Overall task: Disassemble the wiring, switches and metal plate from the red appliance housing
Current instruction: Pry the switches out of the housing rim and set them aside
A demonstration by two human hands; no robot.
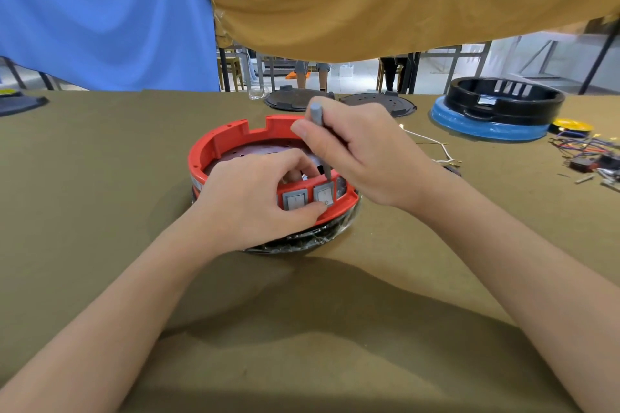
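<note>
Two bare forearms reach in over the olive-brown cloth-covered counter (100, 211) toward the round red plastic appliance housing (214, 151), which sits open side up on a black base wrapped in clear film (302, 238). On the housing's near wall the left hand (255, 198) clamps its grip: thumb pressed just below the two grey rocker switches (308, 199), fingers curled over the rim to the inside. Just right of that grip, the right hand (362, 151) holds a slim grey-handled screwdriver (317, 116) in a closed pinch, nearly upright, its tip down at the top edge of the right-hand switch. Behind both grips, inside the housing, lies the dark perforated metal plate (255, 152). Well to the right of the right grip sit a black ring housing on a blue disc (503, 104) and a loose bundle of coloured wires (587, 147).
</note>
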